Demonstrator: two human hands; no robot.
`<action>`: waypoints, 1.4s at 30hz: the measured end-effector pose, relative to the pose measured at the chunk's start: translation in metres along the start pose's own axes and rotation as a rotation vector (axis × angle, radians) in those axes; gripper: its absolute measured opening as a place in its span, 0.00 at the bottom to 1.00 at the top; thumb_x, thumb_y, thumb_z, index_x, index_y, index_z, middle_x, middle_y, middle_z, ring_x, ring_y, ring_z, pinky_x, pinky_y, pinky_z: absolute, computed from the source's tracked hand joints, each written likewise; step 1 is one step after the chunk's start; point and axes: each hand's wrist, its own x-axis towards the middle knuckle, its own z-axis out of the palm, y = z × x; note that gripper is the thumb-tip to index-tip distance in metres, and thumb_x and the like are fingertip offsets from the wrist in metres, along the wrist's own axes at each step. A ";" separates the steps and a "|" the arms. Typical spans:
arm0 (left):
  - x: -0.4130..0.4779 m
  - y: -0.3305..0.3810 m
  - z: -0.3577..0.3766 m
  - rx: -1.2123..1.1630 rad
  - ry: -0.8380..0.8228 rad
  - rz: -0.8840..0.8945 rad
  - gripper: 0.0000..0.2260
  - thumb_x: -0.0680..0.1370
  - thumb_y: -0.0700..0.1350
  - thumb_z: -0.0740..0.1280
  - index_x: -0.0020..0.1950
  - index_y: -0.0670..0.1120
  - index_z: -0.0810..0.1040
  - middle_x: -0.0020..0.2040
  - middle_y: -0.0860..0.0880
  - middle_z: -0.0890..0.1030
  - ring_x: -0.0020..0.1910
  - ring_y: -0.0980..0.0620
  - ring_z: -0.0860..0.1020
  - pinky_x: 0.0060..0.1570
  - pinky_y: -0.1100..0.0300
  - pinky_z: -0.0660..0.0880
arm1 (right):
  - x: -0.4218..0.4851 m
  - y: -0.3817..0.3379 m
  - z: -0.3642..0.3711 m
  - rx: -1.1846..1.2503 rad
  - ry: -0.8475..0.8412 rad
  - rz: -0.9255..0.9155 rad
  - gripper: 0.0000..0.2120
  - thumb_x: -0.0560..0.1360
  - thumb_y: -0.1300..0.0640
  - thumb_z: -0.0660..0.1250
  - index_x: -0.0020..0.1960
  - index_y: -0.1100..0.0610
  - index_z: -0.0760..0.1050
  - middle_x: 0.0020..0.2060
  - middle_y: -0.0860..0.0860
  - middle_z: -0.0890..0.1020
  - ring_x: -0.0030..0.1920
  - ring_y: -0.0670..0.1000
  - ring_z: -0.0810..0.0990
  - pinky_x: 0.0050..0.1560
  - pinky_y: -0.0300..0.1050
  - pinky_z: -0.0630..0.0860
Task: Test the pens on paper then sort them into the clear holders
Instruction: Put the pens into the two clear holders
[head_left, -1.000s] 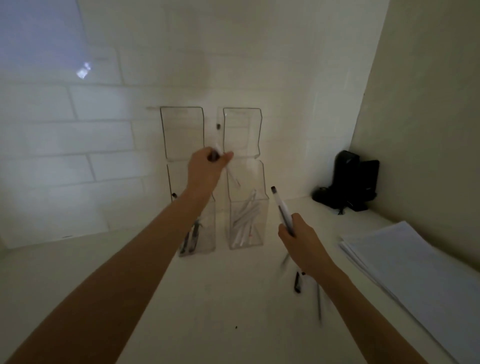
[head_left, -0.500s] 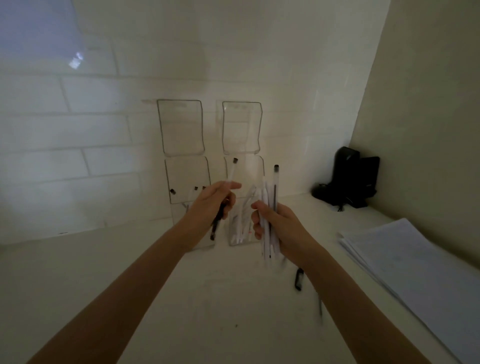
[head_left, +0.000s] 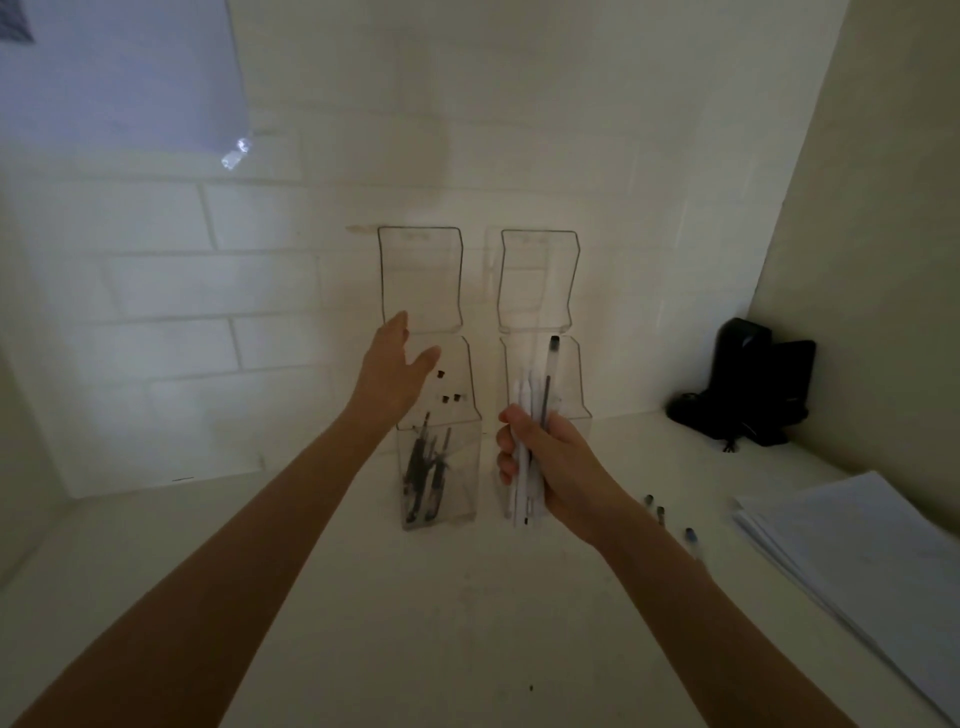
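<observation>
Your left hand (head_left: 395, 364) has let go its pen, now spread empty by the left holder (head_left: 460, 499) | right hand (head_left: 553, 470) grasps a pen bundle (head_left: 535, 395) before the right holder (head_left: 577, 374) | risk: slack grip could spill pens onto the surface (head_left: 467, 623)

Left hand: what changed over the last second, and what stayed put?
The left hand let go of its dark pen and rose, open, beside the left holder. The right hand keeps its grip on the pen bundle. The paper stack is unmoved.
</observation>
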 end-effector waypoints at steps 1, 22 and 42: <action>-0.006 0.001 0.001 0.078 0.032 0.081 0.26 0.78 0.43 0.64 0.72 0.41 0.59 0.71 0.43 0.64 0.68 0.49 0.65 0.67 0.58 0.61 | 0.001 0.000 0.000 -0.003 -0.007 -0.001 0.07 0.80 0.58 0.57 0.45 0.59 0.69 0.28 0.48 0.73 0.28 0.47 0.71 0.33 0.41 0.72; -0.069 0.035 0.024 -0.332 -0.542 -0.010 0.10 0.75 0.46 0.65 0.47 0.39 0.76 0.41 0.38 0.78 0.39 0.47 0.79 0.45 0.54 0.78 | -0.029 0.001 -0.023 -0.075 -0.085 0.097 0.14 0.76 0.51 0.60 0.52 0.61 0.75 0.32 0.51 0.81 0.33 0.49 0.79 0.39 0.41 0.79; -0.091 0.047 0.085 -0.502 -0.507 -0.064 0.10 0.78 0.46 0.61 0.44 0.41 0.76 0.34 0.47 0.80 0.33 0.51 0.81 0.33 0.61 0.78 | -0.044 -0.005 -0.057 -0.028 -0.089 0.231 0.13 0.80 0.54 0.58 0.55 0.61 0.76 0.42 0.56 0.83 0.41 0.52 0.83 0.41 0.40 0.80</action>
